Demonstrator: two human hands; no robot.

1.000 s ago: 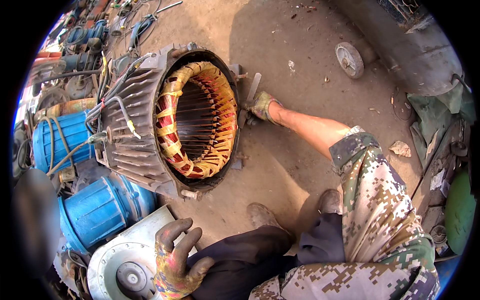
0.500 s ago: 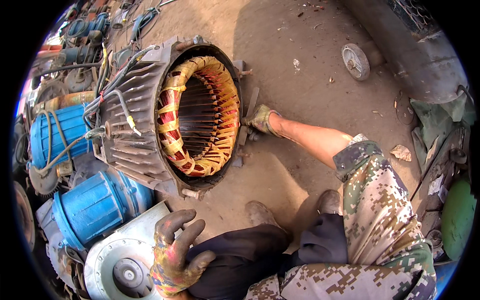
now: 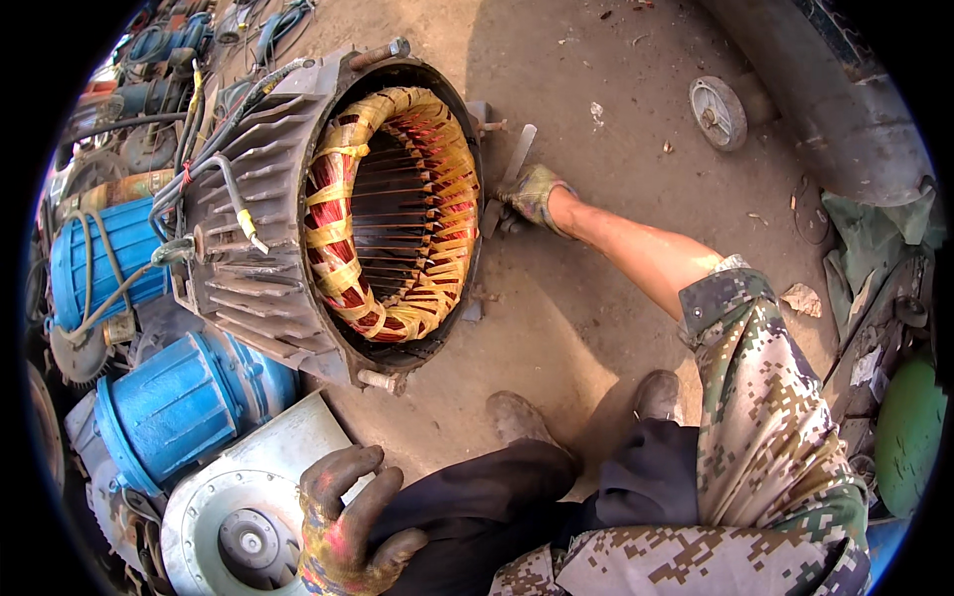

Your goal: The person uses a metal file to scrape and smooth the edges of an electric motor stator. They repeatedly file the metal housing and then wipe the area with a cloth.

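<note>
A large grey finned metal motor housing [image 3: 260,214] is positioned with its open end facing right; a ring-shaped copper-red winding [image 3: 331,221], bound in yellow tape, is exposed inside. Beside that end, a flat grey metal strip [image 3: 522,149] is grasped by the gloved right hand [image 3: 542,199]. The gloved left hand [image 3: 343,531] is held loosely curved and spread before a silver round blower casing [image 3: 246,537].

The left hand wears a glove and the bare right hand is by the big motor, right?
Almost! The right hand isn't bare: the head view shows it gloved too, by the big motor. The left hand is indeed gloved.
</note>
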